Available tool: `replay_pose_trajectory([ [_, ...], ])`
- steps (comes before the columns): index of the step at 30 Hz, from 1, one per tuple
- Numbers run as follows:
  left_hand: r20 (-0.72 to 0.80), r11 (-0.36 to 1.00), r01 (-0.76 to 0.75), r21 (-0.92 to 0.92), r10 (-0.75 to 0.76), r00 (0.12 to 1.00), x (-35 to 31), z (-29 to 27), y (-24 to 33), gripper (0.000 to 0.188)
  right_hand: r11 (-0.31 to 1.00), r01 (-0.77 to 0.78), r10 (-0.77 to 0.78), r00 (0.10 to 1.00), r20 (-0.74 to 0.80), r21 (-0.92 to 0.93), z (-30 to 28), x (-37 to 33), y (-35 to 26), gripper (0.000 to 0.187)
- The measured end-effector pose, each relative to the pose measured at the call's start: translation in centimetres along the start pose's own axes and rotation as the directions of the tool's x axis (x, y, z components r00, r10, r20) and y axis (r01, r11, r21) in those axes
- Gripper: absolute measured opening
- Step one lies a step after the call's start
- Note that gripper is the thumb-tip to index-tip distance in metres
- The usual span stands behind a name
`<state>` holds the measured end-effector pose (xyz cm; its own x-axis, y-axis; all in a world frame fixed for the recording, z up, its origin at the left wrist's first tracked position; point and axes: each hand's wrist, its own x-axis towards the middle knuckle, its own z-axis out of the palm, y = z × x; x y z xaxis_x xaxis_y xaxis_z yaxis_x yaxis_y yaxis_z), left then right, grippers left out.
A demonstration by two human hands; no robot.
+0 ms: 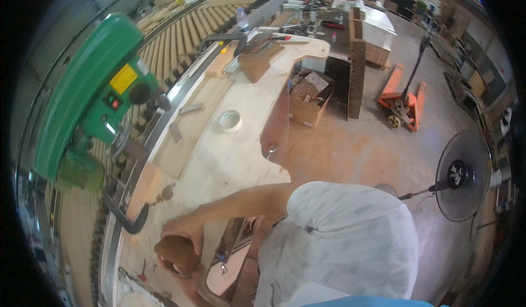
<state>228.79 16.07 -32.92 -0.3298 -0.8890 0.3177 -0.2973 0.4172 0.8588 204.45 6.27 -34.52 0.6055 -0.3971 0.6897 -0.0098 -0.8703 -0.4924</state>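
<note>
A brown, rounded wooden piece is held low over the pale workbench. My right hand grips it from its far side, the thumb lying along its edge. My left hand closes around its near side, with those fingers partly hidden by the piece. A paler curved surface shows at the near side of the piece, too small to make out. Beside my right hand, a black curved handle sticks out over the bench. Small round brown bits lie just beyond that hand.
A green drill press stands at the left. On the bench are a white tub and a brown wooden block. Beyond its cut-out edge sits a cardboard box. An orange pallet jack and a black fan stand at right.
</note>
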Motion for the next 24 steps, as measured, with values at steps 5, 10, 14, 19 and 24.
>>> replay_pose_trajectory([
  [5, 0.051, 0.98, 0.159, -0.12, -0.154, 0.987, -2.0, -5.7, -4.2, 0.09, 0.51, -0.552, 0.364, 0.833, 0.415, 0.66, -0.5, 3.8, -3.5, 0.1],
  [10, 0.111, 0.6, 0.579, -0.552, -0.635, 0.765, 3.5, -7.9, 2.4, 0.054, 0.051, -0.905, 0.622, 0.36, 0.695, 0.423, -1.6, 7.0, -0.9, 0.076],
  [14, 0.137, 0.485, 0.692, -0.534, -0.758, 0.637, 2.2, -10.0, 3.0, 0.053, 0.041, -0.93, 0.693, 0.289, 0.66, 0.364, 0.5, 8.5, -1.6, 0.09],
  [19, 0.084, 0.561, 0.717, -0.414, -0.761, 0.643, -0.7, -10.6, -0.5, 0.065, 0.17, -0.972, 0.71, 0.235, 0.664, 0.162, 1.3, 9.6, -2.0, 0.091],
  [24, -0.532, 0.529, 0.473, 0.704, -0.047, 0.845, -0.2, -9.5, 3.5, 0.067, 0.141, -0.967, 0.753, 0.243, 0.612, 0.211, -0.1, 9.3, -3.8, 0.079],
])
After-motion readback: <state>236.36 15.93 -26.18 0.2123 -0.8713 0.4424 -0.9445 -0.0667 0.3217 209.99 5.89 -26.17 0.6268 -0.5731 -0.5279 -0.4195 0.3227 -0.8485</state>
